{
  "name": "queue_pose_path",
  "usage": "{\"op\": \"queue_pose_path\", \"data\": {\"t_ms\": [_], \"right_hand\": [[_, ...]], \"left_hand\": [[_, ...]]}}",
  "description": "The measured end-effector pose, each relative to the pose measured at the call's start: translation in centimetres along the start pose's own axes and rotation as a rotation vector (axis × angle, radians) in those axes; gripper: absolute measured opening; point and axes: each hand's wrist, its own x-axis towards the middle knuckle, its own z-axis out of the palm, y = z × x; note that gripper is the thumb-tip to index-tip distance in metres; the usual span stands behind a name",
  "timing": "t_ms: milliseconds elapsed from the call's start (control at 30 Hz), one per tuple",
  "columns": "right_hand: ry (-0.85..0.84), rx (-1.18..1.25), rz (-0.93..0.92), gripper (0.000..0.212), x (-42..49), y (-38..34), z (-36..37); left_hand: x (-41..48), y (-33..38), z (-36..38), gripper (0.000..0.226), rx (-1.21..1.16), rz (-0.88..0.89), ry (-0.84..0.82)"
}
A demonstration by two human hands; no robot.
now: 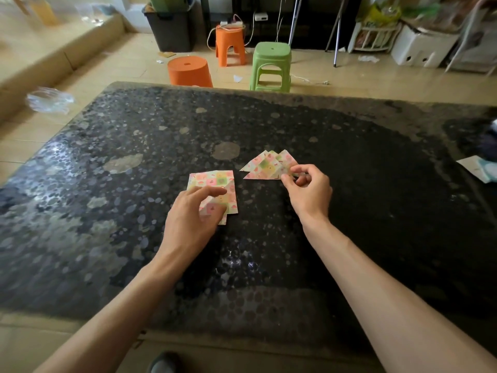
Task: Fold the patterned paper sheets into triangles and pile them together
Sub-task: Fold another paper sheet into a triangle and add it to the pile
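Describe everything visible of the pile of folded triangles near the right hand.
The pile of triangles is thin paper printed in pink, green and yellow checks. Several folded pieces overlap loosely, points fanned toward the far side. It lies on the dark speckled table, apart from the flat sheets to its left. The right hand pinches its right corner.

Dark speckled table [349,157]; beige tiled floor [129,60]; orange stools, green stool [271,66] beyond.

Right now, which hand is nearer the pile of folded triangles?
Right. The right hand pinches the pile of folded triangles at its right corner; the left hand holds the flat sheets, apart, to the pile's left.
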Motion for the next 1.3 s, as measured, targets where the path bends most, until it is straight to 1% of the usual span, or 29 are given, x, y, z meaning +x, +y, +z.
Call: {"op": "queue_pose_path", "data": {"t_ms": [100, 167, 233, 300, 400, 467, 533, 600, 733, 800, 867, 933, 1000, 1100, 1200, 1300], "right_hand": [[-0.022, -0.023, -0.049, 0.009, -1.0, 0.5, -0.1], [-0.034, -0.057, -0.102, 0.007, -1.7, 0.7, -0.2], [-0.052, -0.084, -0.147, 0.007, -2.5, 0.9, -0.2], [-0.079, -0.12, -0.182, 0.007, -3.2, 0.9, 0.0], [-0.195, -0.224, -0.239, 0.005, -4.2, 0.6, 0.3], [-0.296, -0.323, -0.274, 0.016, -4.9, 0.2, 0.6], [-0.335, -0.38, -0.34, 0.03, -5.8, -0.1, 1.1], [-0.333, -0.389, -0.39, 0.038, -6.5, -0.3, 1.5], [-0.353, -0.427, -0.409, 0.043, -7.2, -0.1, 1.0], [-0.336, -0.497, -0.422, 0.053, -7.4, 0.2, 0.3], [-0.328, -0.58, -0.394, 0.068, -7.6, 0.6, -0.7], [-0.348, -0.611, -0.374, 0.074, -7.8, 0.9, -1.7], [-0.389, -0.604, -0.371, 0.072, -7.9, 1.1, -2.4], [-0.437, -0.554, -0.333, 0.062, -8.0, 0.8, -3.1], [-0.463, -0.542, -0.271, 0.053, -8.1, 0.3, -4.0], [-0.457, -0.452, -0.216, 0.034, -7.9, 0.2, -5.3]], "left_hand": [[-0.2, -0.9, 0.0, 0.055, 0.244, 0.092, -0.08], [-0.7, -1.2, 0.0, 0.066, 0.32, 0.107, -0.113], [-1.0, -1.3, 0.1, 0.065, 0.346, 0.143, -0.081], [-1.1, -1.4, 0.1, 0.056, 0.35, 0.183, -0.031], [-1.2, -1.3, 0.0, 0.043, 0.348, 0.206, -0.011], [-1.3, -1.3, -0.1, 0.039, 0.336, 0.207, -0.021], [-1.4, -1.3, -0.1, 0.037, 0.321, 0.209, -0.029], [-1.5, -1.3, -0.1, 0.036, 0.312, 0.219, -0.046], [-1.8, -0.9, 0.1, 0.035, 0.293, 0.278, -0.101], [-1.9, -0.6, 0.2, 0.033, 0.244, 0.3, -0.167], [-2.2, -0.4, 0.4, 0.032, 0.184, 0.333, -0.23], [-2.5, -0.1, 0.6, 0.035, 0.11, 0.343, -0.239], [-2.6, -0.1, 0.6, 0.042, 0.065, 0.317, -0.198], [-2.4, -0.6, 0.4, 0.055, 0.161, 0.279, -0.129], [-2.6, -0.9, 0.0, 0.064, 0.197, 0.24, -0.143], [-2.9, -1.0, 0.2, 0.068, 0.221, 0.266, -0.171]]}}
